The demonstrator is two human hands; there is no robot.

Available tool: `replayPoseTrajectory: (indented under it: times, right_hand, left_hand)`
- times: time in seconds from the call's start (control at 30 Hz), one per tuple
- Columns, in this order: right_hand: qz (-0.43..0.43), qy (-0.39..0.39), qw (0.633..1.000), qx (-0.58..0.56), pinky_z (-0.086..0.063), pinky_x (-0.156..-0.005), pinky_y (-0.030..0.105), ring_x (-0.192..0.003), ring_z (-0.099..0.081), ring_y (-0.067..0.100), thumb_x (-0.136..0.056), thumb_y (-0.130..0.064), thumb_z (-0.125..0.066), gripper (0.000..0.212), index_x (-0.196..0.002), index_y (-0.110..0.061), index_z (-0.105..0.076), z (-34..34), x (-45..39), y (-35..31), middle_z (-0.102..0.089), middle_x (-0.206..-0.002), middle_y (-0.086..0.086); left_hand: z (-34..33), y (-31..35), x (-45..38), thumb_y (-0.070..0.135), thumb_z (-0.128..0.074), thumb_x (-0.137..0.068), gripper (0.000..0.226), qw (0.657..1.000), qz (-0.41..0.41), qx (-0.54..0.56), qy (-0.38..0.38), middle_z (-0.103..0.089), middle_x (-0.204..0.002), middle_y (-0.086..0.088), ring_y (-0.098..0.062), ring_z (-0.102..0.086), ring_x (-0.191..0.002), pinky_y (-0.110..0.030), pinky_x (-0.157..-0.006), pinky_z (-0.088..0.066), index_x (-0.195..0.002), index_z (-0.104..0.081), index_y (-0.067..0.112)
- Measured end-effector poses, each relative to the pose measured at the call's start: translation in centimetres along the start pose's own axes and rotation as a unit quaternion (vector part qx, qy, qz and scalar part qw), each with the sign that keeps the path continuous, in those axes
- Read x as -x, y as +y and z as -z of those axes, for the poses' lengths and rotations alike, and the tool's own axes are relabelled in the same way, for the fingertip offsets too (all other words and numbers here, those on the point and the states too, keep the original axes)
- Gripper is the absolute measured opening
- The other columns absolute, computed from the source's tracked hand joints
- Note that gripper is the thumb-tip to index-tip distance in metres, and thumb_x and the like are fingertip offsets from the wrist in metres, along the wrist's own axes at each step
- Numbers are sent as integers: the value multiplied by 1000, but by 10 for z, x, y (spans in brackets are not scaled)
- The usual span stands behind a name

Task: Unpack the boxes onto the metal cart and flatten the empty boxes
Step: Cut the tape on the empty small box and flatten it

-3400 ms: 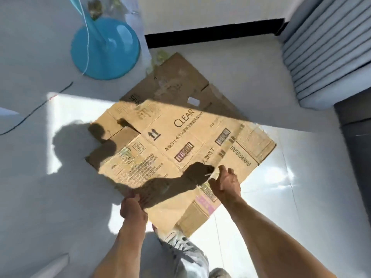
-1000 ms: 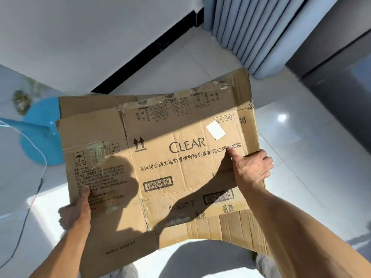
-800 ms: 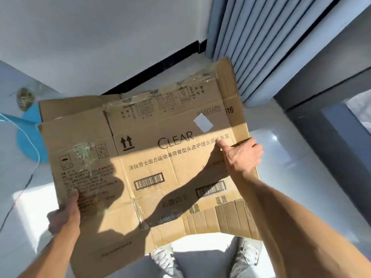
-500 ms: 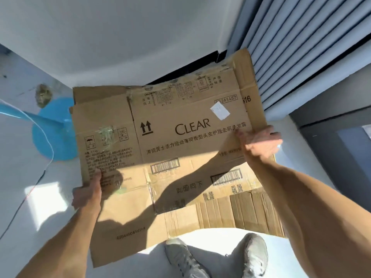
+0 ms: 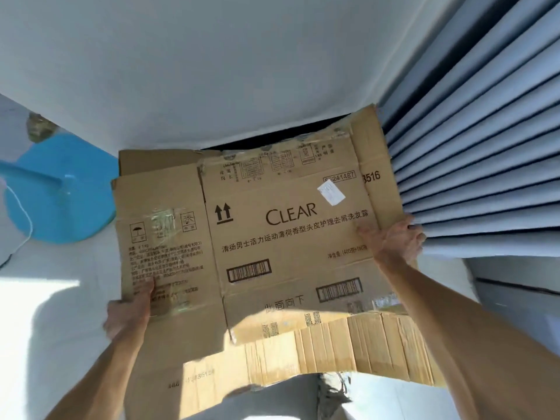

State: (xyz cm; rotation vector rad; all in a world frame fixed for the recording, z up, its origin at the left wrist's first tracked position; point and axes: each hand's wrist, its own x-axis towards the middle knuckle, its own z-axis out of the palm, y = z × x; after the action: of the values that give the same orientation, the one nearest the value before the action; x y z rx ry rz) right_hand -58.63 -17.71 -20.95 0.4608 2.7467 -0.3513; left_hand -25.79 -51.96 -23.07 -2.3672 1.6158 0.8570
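A white wall (image 5: 212,71) fills the upper part of the view, with pleated blue-grey curtains (image 5: 485,153) hanging to its right and a pale tiled floor (image 5: 45,328) below, partly in bright sun. Held up in front of all this is the flattened cardboard box (image 5: 288,253), brown, printed side toward the camera (the word CLEAR, two upward arrows, barcodes and lines of Chinese text are readable), with a small white sticker near its upper right. It is off the floor, its top edge near the wall's dark skirting and its right edge just beside the curtains. Its lower flap is creased in ribs and catches the sun. To the left, on the floor, stands a round blue base (image 5: 57,192) with a slanted blue post and a thin white cord. The right hand (image 5: 394,244) grips the box's right edge, thumb on the printed face and fingers curled round behind. The left hand (image 5: 127,316) grips the left edge lower down, thumb pressed on the front, its fingers hidden behind the cardboard.
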Motion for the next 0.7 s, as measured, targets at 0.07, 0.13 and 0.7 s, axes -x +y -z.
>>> replayPoseTrajectory:
  times: [0.07, 0.13, 0.7]
  right_hand:
    - [13, -11, 1000, -1, -44, -94, 51, -114, -43, 39, -60, -59, -83, 109, -140, -6, -29, -17, -21, -4, -42, -127, 22]
    - [-7, -15, 1000, -4, -46, -91, 51, -114, -42, 38, -61, -55, -82, 104, -139, -12, -29, -30, -40, -7, -41, -126, 22]
    - [108, -272, 929, 227, -33, -113, 51, -143, -17, 43, -67, -68, -74, 119, -152, -19, -7, -165, -22, 22, 3, -156, 24]
  left_hand:
    - [-26, -6, -5, 68, -68, -74, 81, 1000, 18, 4, -14, -65, -110, -24, -38, -60, -89, -43, -76, -53, -118, -60, 0]
    - [-50, -10, -10, 65, -69, -75, 77, 1000, 22, 7, -16, -66, -108, -23, -33, -58, -83, -39, -74, -51, -117, -62, 0]
    - [-177, 10, -12, 56, -72, -77, 87, 933, -266, -161, -184, -24, -154, -21, -41, -20, -141, -48, -119, -20, -149, -32, 27]
